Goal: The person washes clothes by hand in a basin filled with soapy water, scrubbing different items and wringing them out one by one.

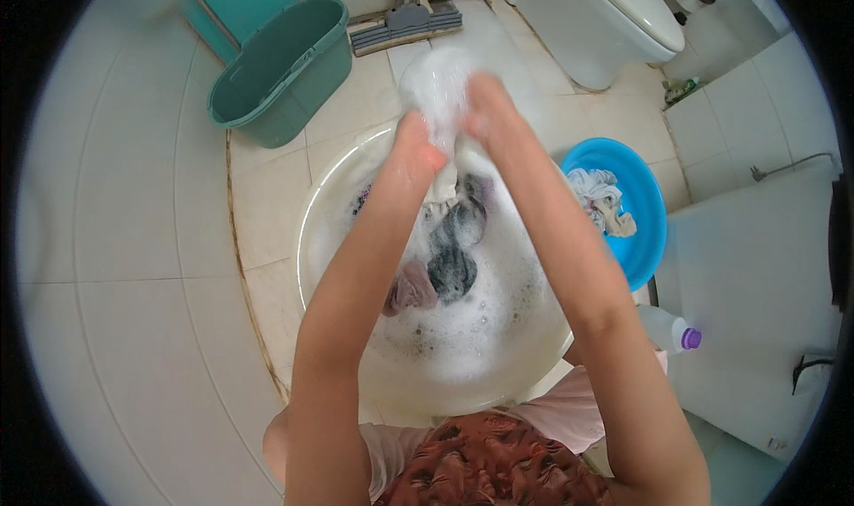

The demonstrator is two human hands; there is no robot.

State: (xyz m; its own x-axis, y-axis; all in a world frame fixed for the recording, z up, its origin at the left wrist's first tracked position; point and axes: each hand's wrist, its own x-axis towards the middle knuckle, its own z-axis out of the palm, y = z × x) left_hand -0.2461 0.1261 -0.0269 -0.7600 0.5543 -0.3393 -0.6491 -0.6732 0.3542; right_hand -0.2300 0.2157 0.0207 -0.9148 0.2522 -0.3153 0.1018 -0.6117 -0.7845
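Observation:
Above the far rim of a large white basin (534, 372), both my hands are closed around a white cloth (444, 186) thick with suds (437, 82). My left hand (419, 142) grips it from the left; my right hand (487, 106) is blurred and partly covered by foam. The cloth's lower end hangs toward the foamy water (467, 346). In that water lie a dark grey cloth (454, 272) and a mauve cloth (412, 289). A patterned dark piece (362, 199) shows at the basin's left side, mostly hidden by my arm.
A blue basin (647, 206) with wet light-coloured clothes (600, 196) stands to the right. Near it is a translucent bottle with a purple cap (692, 338). A green bucket (287, 79), a flat sponge mop (407, 26) and a toilet (594, 32) stand at the back.

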